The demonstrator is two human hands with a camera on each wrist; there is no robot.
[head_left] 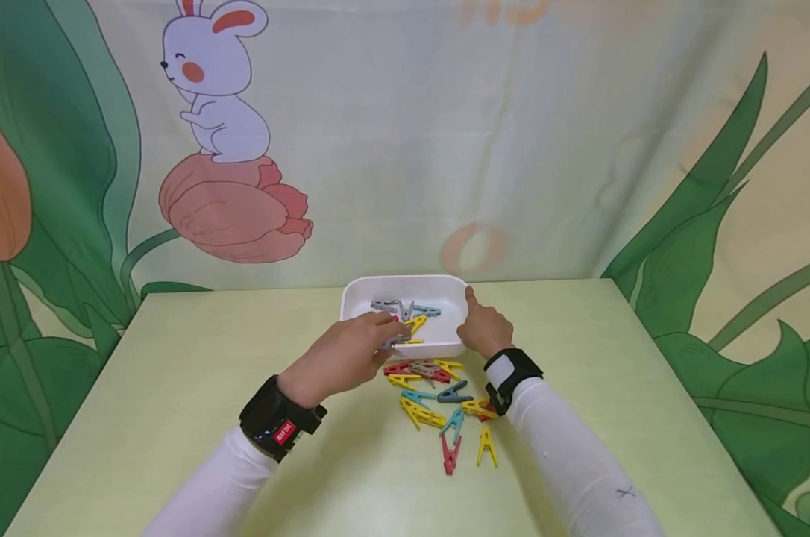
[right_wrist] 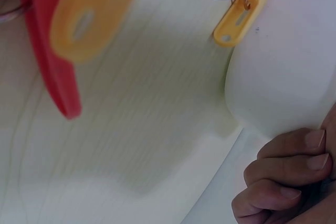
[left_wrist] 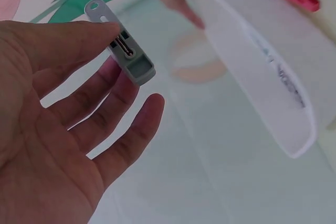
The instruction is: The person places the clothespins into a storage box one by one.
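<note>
My left hand [head_left: 354, 350] pinches a grey clothespin [left_wrist: 126, 51] between thumb and fingers, over the near left part of a white plastic tray [head_left: 448, 341]. Grey, blue-grey and yellow clothespins lie inside the tray, including a yellow clothespin [head_left: 415, 324]. At the tray's right side, my right hand [head_left: 488, 329] grips the rim, one finger stretched along the edge. The right wrist view shows its other fingers [right_wrist: 283, 171] curled against the tray's outer wall.
Several red, yellow, blue and grey clothespins lie loose on the light table [head_left: 244, 462] in front of the tray, among them a red clothespin [head_left: 450, 453] and a yellow clothespin [head_left: 487, 447]. A printed curtain [head_left: 378, 149] hangs behind the table.
</note>
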